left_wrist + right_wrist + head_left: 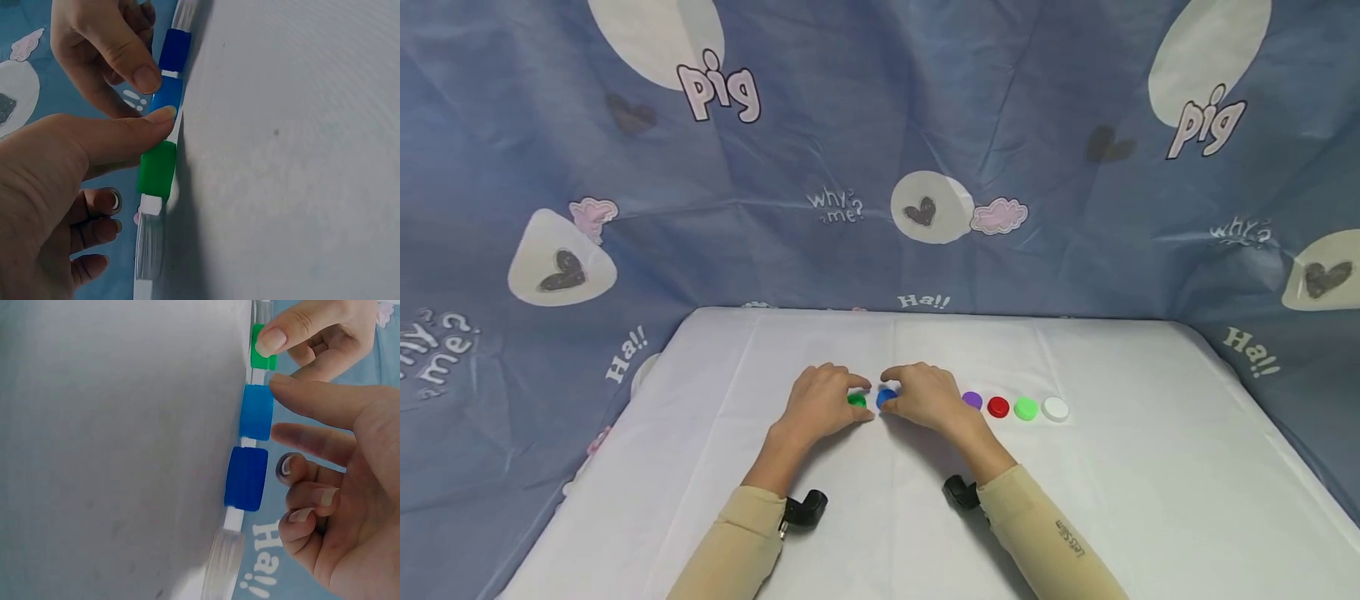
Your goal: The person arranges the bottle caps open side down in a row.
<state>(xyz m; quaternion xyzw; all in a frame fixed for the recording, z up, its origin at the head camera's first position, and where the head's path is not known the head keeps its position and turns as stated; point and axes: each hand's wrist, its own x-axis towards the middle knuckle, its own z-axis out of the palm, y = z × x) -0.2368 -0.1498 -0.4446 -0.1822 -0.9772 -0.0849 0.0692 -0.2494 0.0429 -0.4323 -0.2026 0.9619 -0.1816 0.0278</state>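
My left hand has its thumb and forefinger spread on either side of a small round green cap, with no visible pinch. Beside it sits a light blue cap, straddled by the parted thumb and forefinger of my right hand. The right wrist view shows that hand's fingertips close to the light blue cap; contact is unclear. A dark blue cap follows in the row, hidden behind the right hand in the head view. Clear ribbed pieces stand at both ends of the wrist views.
Rightward, the row goes on with a purple cap, a red cap, a light green cap and a white cap. They lie on a white-covered table. A blue printed cloth hangs behind.
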